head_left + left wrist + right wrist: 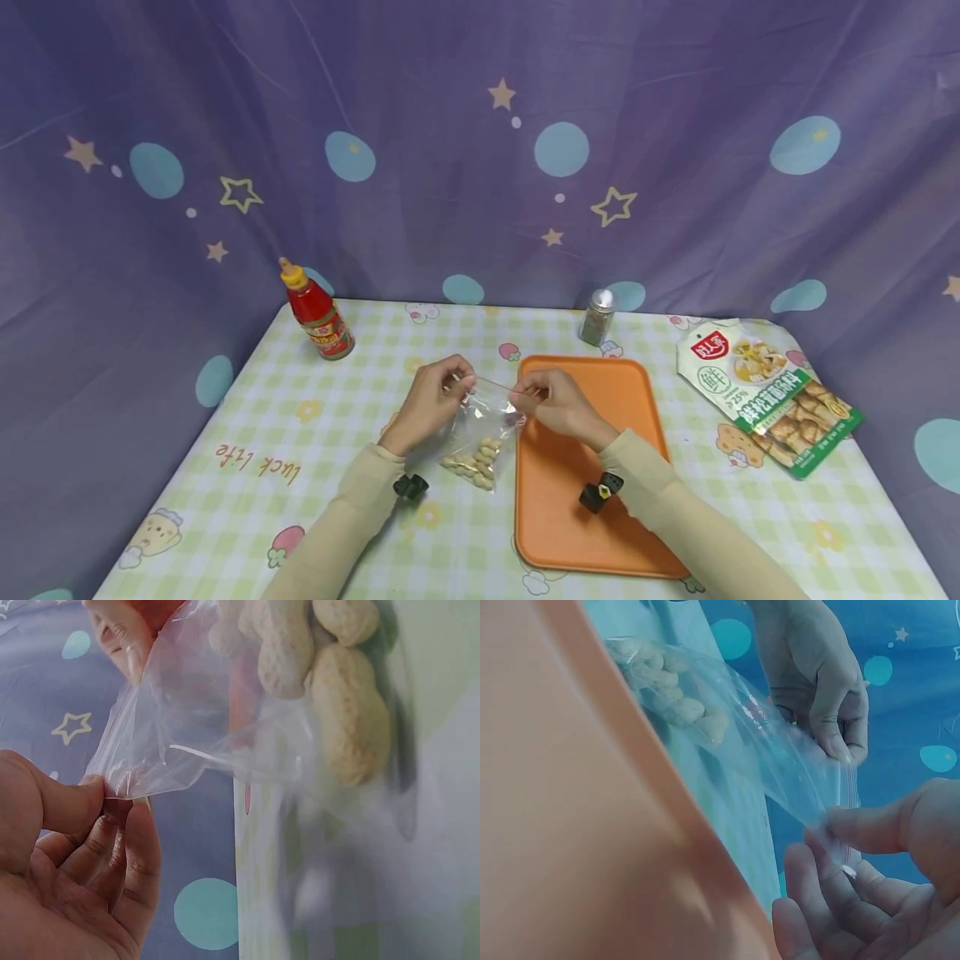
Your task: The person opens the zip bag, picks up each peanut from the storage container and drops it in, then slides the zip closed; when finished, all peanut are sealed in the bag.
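A clear zip bag [487,425] with several peanuts [477,463] in its bottom hangs between my two hands. My left hand [437,397] pinches one top corner of it between thumb and fingers. At the opposite corner my right hand [558,404] grips the zip edge, thumb over fingertips, as the right wrist view shows. The zip strip [845,802] is stretched between both hands. Through the clear plastic the peanuts [350,712] show close up in the left wrist view.
An orange tray [588,533] lies under my right forearm, just right of the bag. A red sauce bottle [321,321] stands at the back left, a pepper shaker [597,318] at the back. On the right lies a green-and-white food pouch [772,396].
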Motion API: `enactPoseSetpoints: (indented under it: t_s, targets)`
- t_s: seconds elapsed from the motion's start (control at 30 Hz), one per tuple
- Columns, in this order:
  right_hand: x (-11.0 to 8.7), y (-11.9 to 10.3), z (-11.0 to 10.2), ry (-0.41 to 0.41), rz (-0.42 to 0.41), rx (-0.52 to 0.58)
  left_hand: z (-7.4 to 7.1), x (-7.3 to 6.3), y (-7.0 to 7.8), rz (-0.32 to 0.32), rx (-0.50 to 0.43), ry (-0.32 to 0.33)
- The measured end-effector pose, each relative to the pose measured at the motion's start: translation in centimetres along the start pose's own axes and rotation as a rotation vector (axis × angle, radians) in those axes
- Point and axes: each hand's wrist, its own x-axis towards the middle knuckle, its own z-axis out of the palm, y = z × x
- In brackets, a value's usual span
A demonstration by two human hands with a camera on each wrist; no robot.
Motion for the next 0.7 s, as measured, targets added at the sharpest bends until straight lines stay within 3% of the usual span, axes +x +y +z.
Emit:
enactPoseSetpoints:
  t_s: [0.7]
  targets:
    - [-1.0,1.2,-1.0,0.005,0.061,0.02,0.0,0.1,-0.4,-0.057,-0.029,0.007]
